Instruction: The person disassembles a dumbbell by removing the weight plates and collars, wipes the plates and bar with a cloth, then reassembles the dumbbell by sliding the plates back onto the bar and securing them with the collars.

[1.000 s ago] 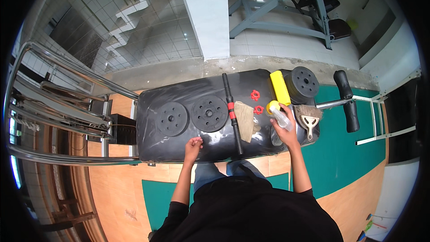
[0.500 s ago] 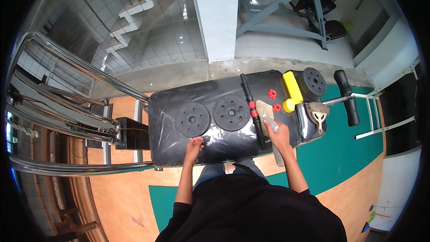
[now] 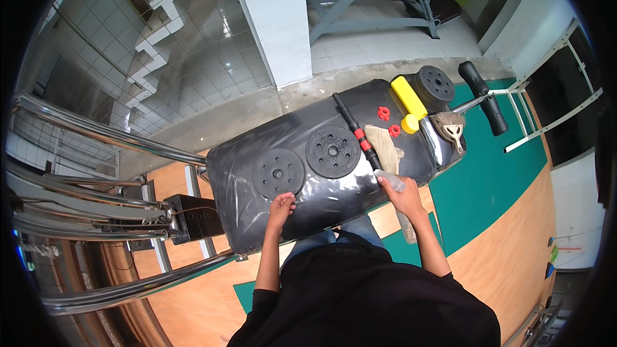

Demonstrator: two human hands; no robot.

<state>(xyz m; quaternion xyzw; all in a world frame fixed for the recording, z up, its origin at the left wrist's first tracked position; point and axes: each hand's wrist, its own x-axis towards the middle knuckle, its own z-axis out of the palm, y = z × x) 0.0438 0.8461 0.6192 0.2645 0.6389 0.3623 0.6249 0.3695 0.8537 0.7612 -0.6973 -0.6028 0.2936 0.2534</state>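
Note:
Two black weight plates lie flat on a black padded bench (image 3: 247,222), the left plate (image 3: 278,173) and the right plate (image 3: 333,151). My left hand (image 3: 281,207) is at the near edge of the left plate, fingers curled in, with nothing seen in them. My right hand (image 3: 403,198) grips a small translucent whitish bottle (image 3: 390,181) over the bench's near edge. That bottle is beside the near end of a black dumbbell bar (image 3: 348,115) with red rings. A folded beige cloth (image 3: 384,148) lies just right of the bar.
Two red star nuts (image 3: 384,113), a yellow box (image 3: 409,97), a yellow round cap (image 3: 410,123) and a brush (image 3: 448,130) sit toward the bench's right end. Stacked plates (image 3: 435,83) stand behind them. Chrome rails (image 3: 116,130) flank the left; a padded roller (image 3: 483,97) juts out right.
My right hand has drawn back from the beige cloth toward the bench's near edge, bottle still in it. The left hand stays near the left plate. The whole view has tilted.

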